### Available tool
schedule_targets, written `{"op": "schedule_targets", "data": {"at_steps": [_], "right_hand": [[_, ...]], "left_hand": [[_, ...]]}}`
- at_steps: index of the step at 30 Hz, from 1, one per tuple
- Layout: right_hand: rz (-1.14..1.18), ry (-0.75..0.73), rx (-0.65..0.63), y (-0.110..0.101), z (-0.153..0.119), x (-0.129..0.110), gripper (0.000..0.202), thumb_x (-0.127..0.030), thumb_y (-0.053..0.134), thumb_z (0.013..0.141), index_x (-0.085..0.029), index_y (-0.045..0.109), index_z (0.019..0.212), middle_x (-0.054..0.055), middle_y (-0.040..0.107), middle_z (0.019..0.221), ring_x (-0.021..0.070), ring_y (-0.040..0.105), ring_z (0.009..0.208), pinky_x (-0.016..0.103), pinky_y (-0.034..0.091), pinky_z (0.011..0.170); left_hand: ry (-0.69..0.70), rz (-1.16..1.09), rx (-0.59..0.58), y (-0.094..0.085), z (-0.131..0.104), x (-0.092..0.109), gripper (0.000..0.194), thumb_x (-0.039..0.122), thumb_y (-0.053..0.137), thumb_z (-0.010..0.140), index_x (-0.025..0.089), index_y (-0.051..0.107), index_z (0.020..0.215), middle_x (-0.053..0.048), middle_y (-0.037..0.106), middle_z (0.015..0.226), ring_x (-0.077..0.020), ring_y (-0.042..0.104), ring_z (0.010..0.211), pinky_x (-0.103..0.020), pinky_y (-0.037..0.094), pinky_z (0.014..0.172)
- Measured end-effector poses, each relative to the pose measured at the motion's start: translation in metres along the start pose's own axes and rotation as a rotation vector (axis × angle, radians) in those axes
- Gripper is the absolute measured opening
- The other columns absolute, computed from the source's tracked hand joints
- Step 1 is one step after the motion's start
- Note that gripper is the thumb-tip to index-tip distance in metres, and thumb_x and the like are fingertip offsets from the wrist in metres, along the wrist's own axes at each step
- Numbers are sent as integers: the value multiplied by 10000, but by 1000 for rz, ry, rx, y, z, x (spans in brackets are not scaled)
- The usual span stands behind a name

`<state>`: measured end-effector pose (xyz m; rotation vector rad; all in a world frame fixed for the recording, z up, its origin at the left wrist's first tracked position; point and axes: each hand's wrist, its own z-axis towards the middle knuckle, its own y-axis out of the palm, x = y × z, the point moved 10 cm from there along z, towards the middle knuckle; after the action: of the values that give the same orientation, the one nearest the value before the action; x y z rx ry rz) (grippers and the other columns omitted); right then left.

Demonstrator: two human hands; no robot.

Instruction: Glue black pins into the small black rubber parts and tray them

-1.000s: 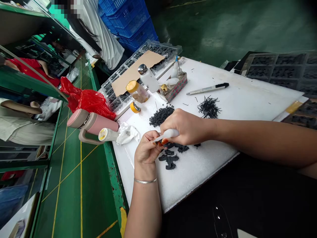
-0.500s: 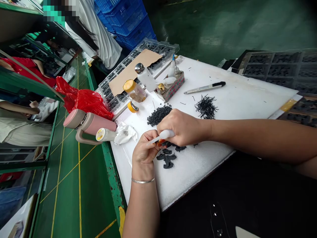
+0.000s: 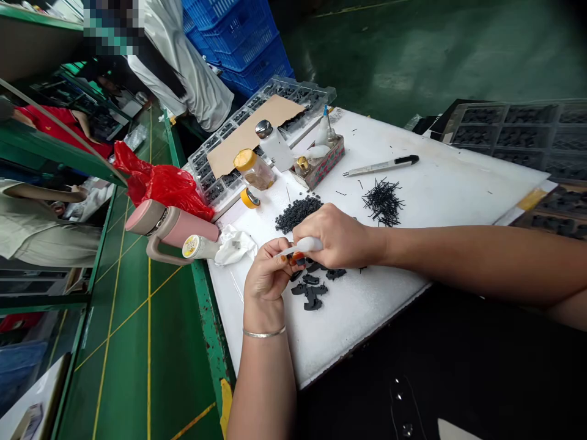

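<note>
My right hand [image 3: 337, 237] is closed around a white plastic dropper [image 3: 310, 244], whose narrow tip points left toward my other hand. My left hand [image 3: 266, 272] pinches a small black part [image 3: 301, 261] mostly hidden by fingers, right beside the dropper's tip. Below both hands, several black curved pieces [image 3: 312, 297] lie on the white work surface [image 3: 362, 318]. Just behind my hands is a heap of small black rings [image 3: 298, 211]. A pile of thin black pins [image 3: 383, 201] sits farther right, beyond my right forearm.
A pen [image 3: 380, 165] lies behind the pins. At the back stand a small box [image 3: 325, 165] of bottles, a yellow-lidded jar [image 3: 254, 168], a white bottle [image 3: 275, 146] and a compartment tray [image 3: 213, 189]. Left are a pink tumbler [image 3: 190, 227], tissue [image 3: 235, 245] and red bag [image 3: 158, 186].
The view has shifted slightly. Both hands stay together with the same hold; the fingers of my left hand have moved a little around the small black part near the dropper tip.
</note>
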<state>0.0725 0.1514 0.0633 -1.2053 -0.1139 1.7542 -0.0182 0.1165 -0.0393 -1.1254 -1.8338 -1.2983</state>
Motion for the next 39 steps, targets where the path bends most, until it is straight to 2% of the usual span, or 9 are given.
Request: {"op": "schedule_targets", "data": {"at_steps": [3, 8, 15, 19, 22, 26, 28, 32, 39], "right_hand": [[17, 30, 13, -2, 1, 5, 159, -203, 530, 721, -117, 587, 599, 8, 571, 562, 85, 464, 519, 210, 298, 520], [-19, 37, 96, -10, -1, 6, 155, -198, 545, 747, -113, 636, 654, 9, 600, 585, 87, 487, 528, 208, 317, 535], [-67, 82, 209, -25, -3, 7, 208, -245, 573, 775, -115, 635, 624, 1, 583, 551, 80, 468, 504, 214, 299, 518], [-46, 126, 232, -29, -4, 11, 212, -264, 624, 753, -119, 616, 598, -23, 548, 516, 64, 432, 478, 208, 282, 498], [26, 126, 201, -26, -4, 11, 178, -228, 610, 762, -119, 632, 623, -25, 563, 524, 64, 447, 482, 201, 296, 497], [120, 90, 143, -21, -2, 8, 124, -150, 568, 777, -121, 652, 691, -22, 615, 562, 68, 512, 510, 186, 343, 520], [129, 79, 137, -22, -2, 7, 111, -132, 574, 765, -120, 647, 683, -20, 624, 569, 69, 529, 518, 182, 357, 527], [117, 55, 148, -24, -2, 6, 148, -172, 598, 773, -118, 629, 639, -16, 617, 564, 66, 521, 510, 185, 351, 518], [189, 133, 133, -21, -3, 12, 198, -263, 645, 778, -117, 635, 645, -2, 611, 571, 75, 511, 518, 194, 344, 509]], "left_hand": [[56, -33, 16, -1, 0, 5, 294, 248, 869, 542, 132, 621, 650, -13, 637, 629, -119, 618, 569, -220, 563, 571], [220, -21, 109, -6, -3, 21, 263, 269, 863, 566, 155, 684, 720, -9, 655, 712, -113, 629, 644, -212, 568, 618], [504, 105, 265, -3, -15, 43, 179, 258, 815, 642, 206, 725, 789, -20, 687, 759, -144, 656, 703, -222, 568, 612], [613, 248, 348, 0, -25, 50, 248, 222, 824, 622, 216, 734, 853, -17, 699, 742, -130, 646, 635, -212, 551, 600], [653, 311, 377, 1, -30, 55, 241, 206, 803, 651, 208, 731, 882, -14, 694, 732, -120, 631, 607, -203, 533, 574], [665, 292, 348, 4, -32, 60, 320, 169, 773, 689, 226, 696, 994, -11, 696, 748, -109, 622, 609, -189, 524, 561], [672, 289, 338, 6, -33, 62, 306, 148, 767, 693, 229, 694, 978, -6, 694, 746, -107, 621, 609, -185, 525, 556], [696, 310, 334, 9, -37, 63, 198, 141, 762, 697, 220, 722, 874, 3, 682, 719, -104, 618, 582, -190, 535, 551], [657, 308, 363, 4, -35, 60, 216, 169, 791, 662, 218, 742, 867, -22, 704, 740, -122, 629, 565, -204, 541, 537]]}}
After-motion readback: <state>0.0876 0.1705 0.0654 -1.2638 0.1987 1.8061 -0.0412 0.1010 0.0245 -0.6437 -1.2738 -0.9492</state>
